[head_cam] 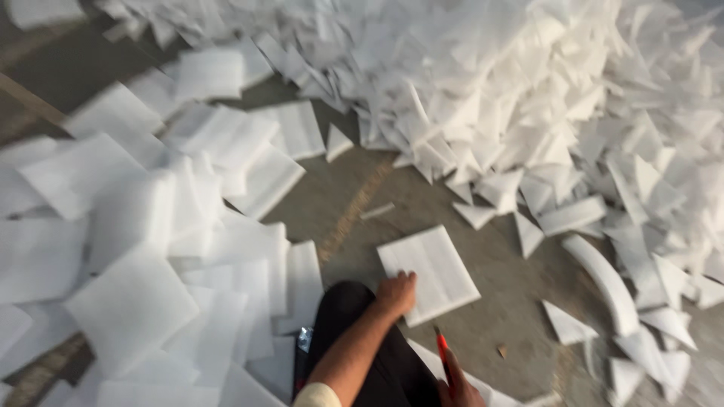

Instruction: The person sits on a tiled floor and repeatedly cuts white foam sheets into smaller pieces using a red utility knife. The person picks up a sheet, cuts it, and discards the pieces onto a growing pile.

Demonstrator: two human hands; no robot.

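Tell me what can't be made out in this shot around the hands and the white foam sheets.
- Right hand, head view: cut off by the bottom edge; its grip on the red tool is unclear.
- Red tool: too thin and blurred to identify.
- Left hand: fingers rest on a white foam sheet.
- Foam sheets at left: motion blur hides edges.

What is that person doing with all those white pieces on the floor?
A person crouches on the grey concrete floor. The left hand presses on a flat white square foam sheet. The right hand holds a thin red tool, perhaps a cutter. Square white foam sheets lie at left; a pile of white triangular foam offcuts lies at right.
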